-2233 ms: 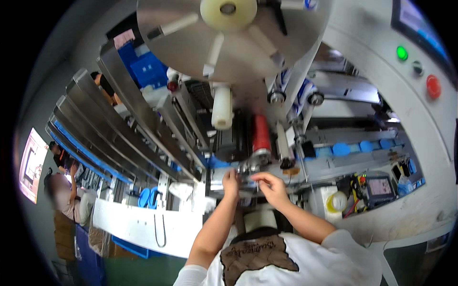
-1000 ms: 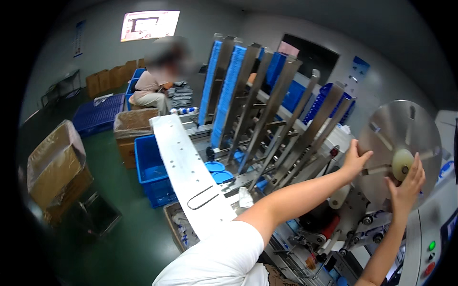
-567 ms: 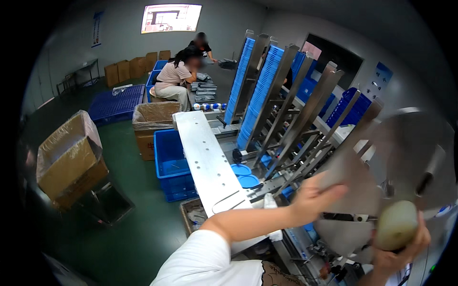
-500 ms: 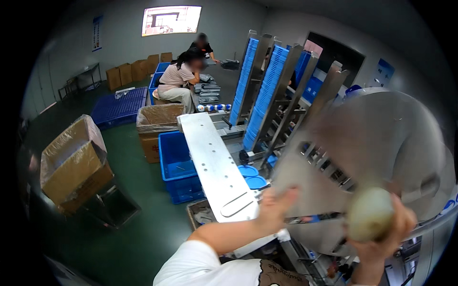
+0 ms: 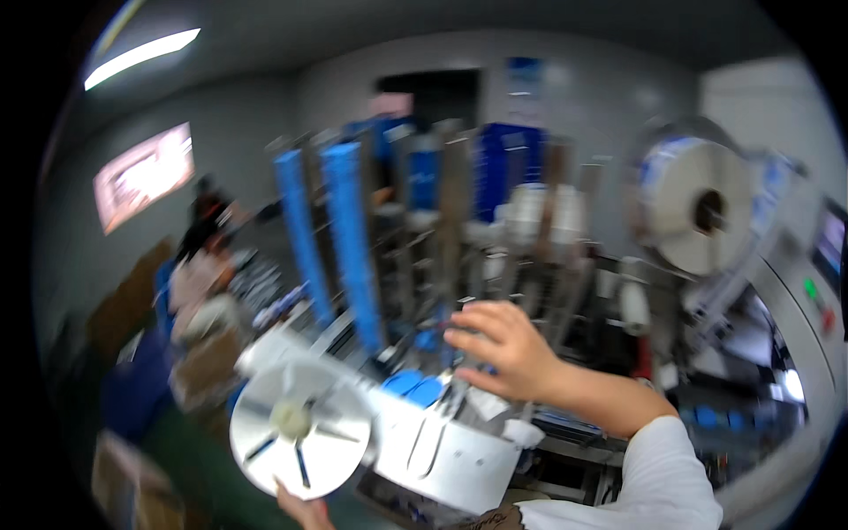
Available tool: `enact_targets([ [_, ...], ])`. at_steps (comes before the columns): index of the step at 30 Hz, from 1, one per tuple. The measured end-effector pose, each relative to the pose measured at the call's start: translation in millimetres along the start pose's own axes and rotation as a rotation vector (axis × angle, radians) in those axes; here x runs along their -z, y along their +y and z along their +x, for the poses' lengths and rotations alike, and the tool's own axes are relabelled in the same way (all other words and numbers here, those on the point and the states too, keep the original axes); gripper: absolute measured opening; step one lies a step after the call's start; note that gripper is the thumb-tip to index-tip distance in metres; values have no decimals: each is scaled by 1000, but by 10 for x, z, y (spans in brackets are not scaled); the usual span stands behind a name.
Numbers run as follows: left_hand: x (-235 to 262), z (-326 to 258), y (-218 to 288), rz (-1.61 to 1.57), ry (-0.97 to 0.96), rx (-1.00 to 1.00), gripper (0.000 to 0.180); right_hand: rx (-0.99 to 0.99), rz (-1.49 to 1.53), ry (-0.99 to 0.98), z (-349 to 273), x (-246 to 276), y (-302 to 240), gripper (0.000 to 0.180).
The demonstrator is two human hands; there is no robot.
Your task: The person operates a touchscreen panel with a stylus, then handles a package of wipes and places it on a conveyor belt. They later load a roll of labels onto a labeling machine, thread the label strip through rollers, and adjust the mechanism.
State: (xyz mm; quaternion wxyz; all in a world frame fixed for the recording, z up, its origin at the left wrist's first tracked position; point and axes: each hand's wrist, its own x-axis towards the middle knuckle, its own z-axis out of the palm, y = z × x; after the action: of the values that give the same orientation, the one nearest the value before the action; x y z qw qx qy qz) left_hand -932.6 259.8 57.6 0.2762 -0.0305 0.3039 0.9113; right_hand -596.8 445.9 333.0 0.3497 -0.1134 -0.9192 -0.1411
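Observation:
A round white reel flange (image 5: 331,455) with dark slots and a pale knob at its centre is at the lower left. My left hand (image 5: 305,510) grips its lower rim; most of the fingers are behind the disc. Over the machine's middle, my right hand (image 5: 505,349) reaches out with its fingers apart and nothing visible in it. Just left of and below that hand lie round blue lids (image 5: 415,389) at the foot of the stacks. The picture is blurred by motion.
Tall blue stacks (image 5: 353,238) stand between metal posts. A big label roll (image 5: 685,199) is mounted at the right, near a control panel with green and red buttons (image 5: 819,300). Cardboard boxes (image 5: 208,362) and a seated person (image 5: 199,283) are at the left.
The view has swung to the right. The flange, held by its knob in my right hand before, is now in my left hand at the lower left. My right hand has let go.

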Motion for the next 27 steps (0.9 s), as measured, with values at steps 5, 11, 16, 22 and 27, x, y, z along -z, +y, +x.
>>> enact_targets([
  [5, 619, 659, -164, 287, 104, -134, 52, -378, -657, 617, -521, 1816, 911, 55],
  [11, 98, 516, -485, 946, 340, -294, 49, -857, -1102, 411, -1220, 3148, 1642, 100],
  [16, -188, 296, -271, 1368, 742, -495, 47, -1034, -1036, 304, -1065, 3018, 1794, 111],
  [22, -175, 105, -271, 1077, 136, -1074, 36, -815, -1095, 411, -1080, 2980, 1541, 104],
  [27, -727, -451, -550, 915, -385, -849, 31, -502, -951, 454, -1241, 3092, 721, 100],
])
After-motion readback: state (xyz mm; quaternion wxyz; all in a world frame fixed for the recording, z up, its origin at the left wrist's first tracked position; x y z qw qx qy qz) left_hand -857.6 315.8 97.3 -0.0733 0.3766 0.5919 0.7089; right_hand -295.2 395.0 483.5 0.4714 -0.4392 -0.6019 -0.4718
